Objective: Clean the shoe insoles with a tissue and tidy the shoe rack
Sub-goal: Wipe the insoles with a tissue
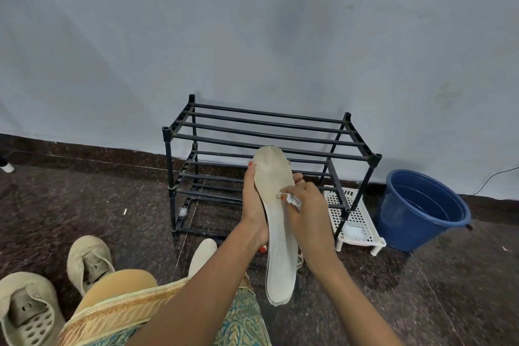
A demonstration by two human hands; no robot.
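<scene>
Fingers [248,177] of the left hand [252,211] gripped the insole [280,250] upright while the right hand [309,213] pinched a tissue [293,201] against it, before the 2-tier shoe rack [375,159].

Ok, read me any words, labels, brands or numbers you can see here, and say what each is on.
None can be read. The insole shows only stains; small tabs on the shoes and a pale patch on the white plastic stand are too blurred to tell.
</scene>
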